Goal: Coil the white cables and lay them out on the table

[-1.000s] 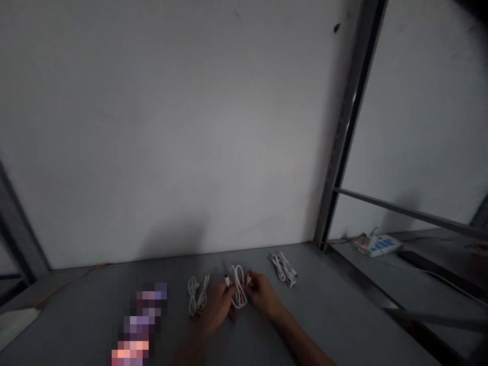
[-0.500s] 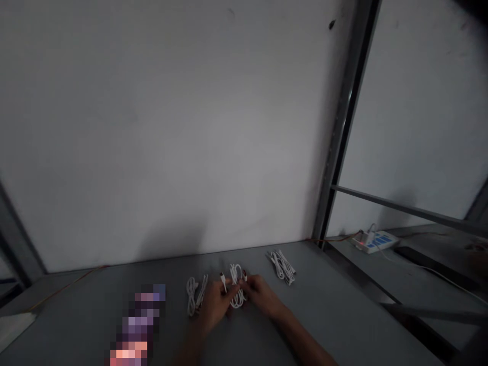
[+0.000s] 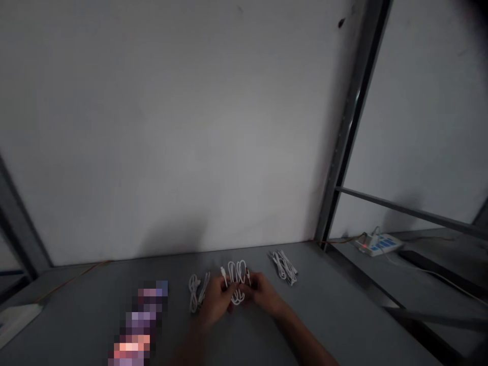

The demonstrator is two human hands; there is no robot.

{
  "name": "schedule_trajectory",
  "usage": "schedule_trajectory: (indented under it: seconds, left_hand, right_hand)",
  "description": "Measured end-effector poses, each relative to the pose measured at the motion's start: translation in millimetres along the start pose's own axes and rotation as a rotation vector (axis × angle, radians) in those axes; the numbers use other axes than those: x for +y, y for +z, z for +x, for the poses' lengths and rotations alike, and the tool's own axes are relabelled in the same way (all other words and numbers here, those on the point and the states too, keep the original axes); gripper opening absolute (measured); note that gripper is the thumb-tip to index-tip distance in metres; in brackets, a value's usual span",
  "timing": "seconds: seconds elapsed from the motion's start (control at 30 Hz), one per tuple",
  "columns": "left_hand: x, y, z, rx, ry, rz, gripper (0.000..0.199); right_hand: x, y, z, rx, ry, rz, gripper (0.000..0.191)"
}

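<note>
Both my hands grip one white charging cable (image 3: 237,297), gathered in loops above the grey tabletop. My left hand (image 3: 219,300) closes on its left side, and a white plug end sticks up beside the fingers. On the right side my right hand (image 3: 261,292) pinches the loops, with the other cable end rising near its fingertips. The loops show above and below the fingers; their middle is hidden by my thumbs. Left of my left hand lies a coiled white cable (image 3: 193,294), partly covered by that hand. Another bundled white cable (image 3: 284,267) rests farther back on the right.
A pixelated long object (image 3: 137,320) lies on the tabletop (image 3: 305,315) left of my hands. A white flat item (image 3: 17,320) sits at the far left. Beyond the metal post (image 3: 343,152), a power strip (image 3: 381,244) with plugs and a dark long object (image 3: 438,272) are visible.
The loops between my hands have spread wider at the top, forming separate arcs. My hands remain on the same cable; the view has shifted slightly.
</note>
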State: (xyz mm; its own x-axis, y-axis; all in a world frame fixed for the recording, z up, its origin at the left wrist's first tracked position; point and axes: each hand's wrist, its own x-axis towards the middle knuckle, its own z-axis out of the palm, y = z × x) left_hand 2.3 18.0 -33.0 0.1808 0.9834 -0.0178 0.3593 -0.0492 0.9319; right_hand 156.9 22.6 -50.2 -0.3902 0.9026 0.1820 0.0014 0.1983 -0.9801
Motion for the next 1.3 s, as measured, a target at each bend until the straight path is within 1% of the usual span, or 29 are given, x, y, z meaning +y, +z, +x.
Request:
schedule_trajectory:
  seconds: [0.07,0.17,0.23,0.37,0.47,0.6,0.73,0.8,0.9,1.0,1.1,1.2,1.3]
  left_hand:
    - [0.8,0.6,-0.2,0.018,-0.009,-0.002,0.040]
    - [0.9,1.3,-0.2,0.037,-0.013,-0.004,0.034]
    - [0.8,1.2,0.3,0.055,-0.019,-0.015,0.030]
    - [-0.3,1.1,2.5,0.087,-0.023,-0.021,0.031]
    - [-1.8,2.2,3.4,0.106,-0.015,-0.020,0.028]
    - [-3.3,4.1,3.4,0.145,-0.039,-0.059,0.025]
    - [-6.0,3.6,4.9,0.155,-0.016,-0.070,0.027]
    - [-8.3,3.0,6.4,0.158,-0.020,-0.052,0.029]
    - [-11.0,2.8,8.2,0.153,-0.038,-0.058,0.030]
    - [-9.7,3.2,7.1,0.128,-0.052,-0.069,0.031]
    - [-5.4,2.9,3.9,0.094,-0.036,-0.094,0.032]
    - [-3.4,1.7,2.4,0.088,-0.020,-0.127,0.032]
    - [-5.3,1.2,3.6,0.086,-0.027,-0.162,0.034]
  right_hand:
    - [4.5,-2.3,2.1,0.029,-0.002,-0.007,0.033]
    - [12.9,-7.6,5.4,0.139,0.001,-0.044,0.032]
    - [17.6,-11.2,7.0,0.189,0.004,-0.056,0.033]
    - [21.1,-14.7,8.4,0.185,0.031,-0.028,0.039]
    - [22.0,-14.5,8.5,0.184,0.039,-0.019,0.044]
    - [23.5,-13.7,8.3,0.195,0.046,-0.005,0.051]
    - [19.8,-13.0,8.1,0.246,0.054,0.016,0.056]
    - [15.9,-13.5,8.4,0.293,0.055,0.026,0.057]
    - [11.8,-16.6,9.5,0.411,0.043,0.036,0.058]
    - [13.0,-22.4,10.8,0.554,0.028,0.029,0.060]
    - [17.1,-28.8,11.5,0.640,0.015,-0.001,0.057]
    - [19.0,-32.9,11.5,0.641,0.002,-0.053,0.055]
    - [16.7,-31.2,10.7,0.590,0.018,-0.087,0.056]
